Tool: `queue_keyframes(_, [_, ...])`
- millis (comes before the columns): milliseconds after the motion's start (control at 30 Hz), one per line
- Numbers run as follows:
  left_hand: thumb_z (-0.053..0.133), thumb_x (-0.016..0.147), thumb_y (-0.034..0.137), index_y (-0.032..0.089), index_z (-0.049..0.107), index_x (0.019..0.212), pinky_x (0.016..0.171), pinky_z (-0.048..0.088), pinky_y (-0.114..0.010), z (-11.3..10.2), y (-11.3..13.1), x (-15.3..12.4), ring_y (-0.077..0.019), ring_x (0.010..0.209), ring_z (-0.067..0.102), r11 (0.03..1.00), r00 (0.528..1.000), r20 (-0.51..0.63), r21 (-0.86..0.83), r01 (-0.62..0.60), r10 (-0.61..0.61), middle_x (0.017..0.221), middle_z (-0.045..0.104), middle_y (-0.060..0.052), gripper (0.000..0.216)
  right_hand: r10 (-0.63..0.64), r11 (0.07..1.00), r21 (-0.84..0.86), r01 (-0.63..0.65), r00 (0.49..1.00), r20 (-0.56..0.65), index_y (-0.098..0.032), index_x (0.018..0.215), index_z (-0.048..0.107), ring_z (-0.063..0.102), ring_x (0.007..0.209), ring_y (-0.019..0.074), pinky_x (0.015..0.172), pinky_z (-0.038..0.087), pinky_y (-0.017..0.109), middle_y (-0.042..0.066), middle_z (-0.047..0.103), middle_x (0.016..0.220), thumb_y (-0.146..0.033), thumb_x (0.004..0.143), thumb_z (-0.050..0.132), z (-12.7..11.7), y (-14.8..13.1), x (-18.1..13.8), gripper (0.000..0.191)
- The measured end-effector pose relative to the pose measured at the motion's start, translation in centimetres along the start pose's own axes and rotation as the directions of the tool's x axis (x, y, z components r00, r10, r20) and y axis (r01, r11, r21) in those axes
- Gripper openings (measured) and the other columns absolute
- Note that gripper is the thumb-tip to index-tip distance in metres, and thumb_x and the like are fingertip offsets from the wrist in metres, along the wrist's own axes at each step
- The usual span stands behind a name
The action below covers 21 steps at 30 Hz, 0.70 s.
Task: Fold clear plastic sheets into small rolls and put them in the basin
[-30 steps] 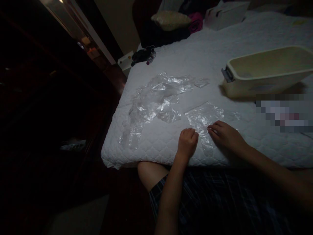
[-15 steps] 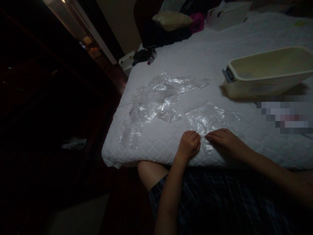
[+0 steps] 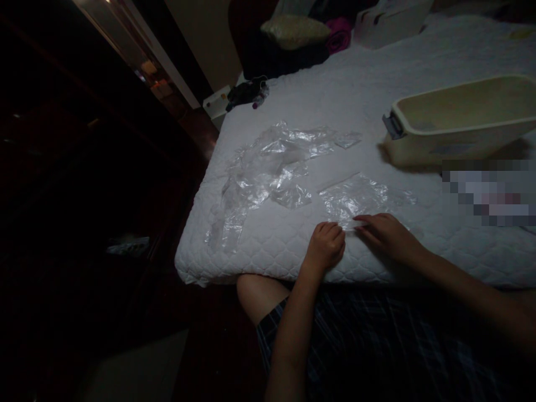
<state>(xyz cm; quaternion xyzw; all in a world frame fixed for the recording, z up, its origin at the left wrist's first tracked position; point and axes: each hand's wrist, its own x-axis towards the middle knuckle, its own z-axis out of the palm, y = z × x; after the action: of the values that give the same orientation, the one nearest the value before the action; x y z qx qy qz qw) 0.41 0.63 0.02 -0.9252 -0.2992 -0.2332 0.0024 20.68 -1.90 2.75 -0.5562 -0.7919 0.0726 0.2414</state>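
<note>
A clear plastic bag [image 3: 354, 198] lies flat on the white quilted mattress [image 3: 335, 100], close to its near edge. My left hand [image 3: 325, 247] rests on the mattress with fingers curled, pinching the bag's near edge. My right hand [image 3: 387, 234] lies on the same bag, fingers stretched out and pressing it down. A heap of more clear plastic bags [image 3: 263, 173] is spread to the left.
A cream plastic bin [image 3: 456, 120] lies on its side at the right. At the far end of the mattress are a beige pillow [image 3: 295, 29], dark and pink clothes [image 3: 335, 36] and a white box [image 3: 389, 19]. The floor to the left is dark.
My right hand slid a little nearer and leftward over the bag, then stayed. My left hand edged right until the two hands almost meet.
</note>
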Motion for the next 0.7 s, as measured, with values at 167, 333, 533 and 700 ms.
queue_keyframes(167, [0.05,0.089,0.019,0.014,0.063,0.098,0.098,0.045,-0.037,0.1,0.1,0.0,-0.0207,0.11,0.058,1.0,1.0,-0.014,0.01,-0.007,0.007,0.103,0.068,-0.008,0.017,0.134,0.987,0.091,-0.134,0.991,0.012,-0.016,0.117,0.054,0.064,0.068,0.023,0.065,0.047,0.035,0.007,0.069,0.076,-0.04,0.09,0.05,-0.2,-0.6,1.1,0.037])
queue_keyframes(333, [0.05,0.089,0.018,0.014,0.063,0.097,0.097,0.045,-0.038,-0.1,0.1,0.1,-0.0206,0.111,0.058,0.999,1.0,0.011,0.032,-0.014,0.014,0.103,0.067,-0.009,0.016,0.208,0.976,0.068,-0.205,0.977,-0.036,-0.016,0.109,0.055,0.062,0.064,0.0223,0.059,0.045,0.033,0.008,0.068,0.074,-0.042,0.087,0.053,-0.2,-0.7,1.7,0.033])
queue_keyframes(533, [0.046,0.091,0.017,0.016,0.063,0.093,0.095,0.047,-0.038,0.0,0.2,0.1,-0.0204,0.109,0.059,0.999,1.0,0.01,0.041,-0.018,0.017,0.098,0.067,-0.009,0.017,0.092,0.993,-0.073,-0.097,0.994,-0.067,-0.017,0.092,0.064,0.062,0.076,0.0248,0.069,0.044,0.036,0.011,0.067,0.084,-0.036,0.089,0.049,-0.3,-0.2,1.9,0.025])
queue_keyframes(700, [0.049,0.091,0.018,0.014,0.059,0.115,0.094,0.047,-0.037,0.4,0.3,0.1,-0.0208,0.108,0.059,0.998,1.0,-0.029,0.067,-0.009,0.011,0.102,0.067,-0.01,0.026,-0.077,0.989,-0.131,0.075,0.997,-0.008,-0.016,0.096,0.067,0.061,0.083,0.0237,0.075,0.043,0.036,0.012,0.067,0.092,-0.025,0.09,0.044,-0.1,-0.1,2.0,0.025])
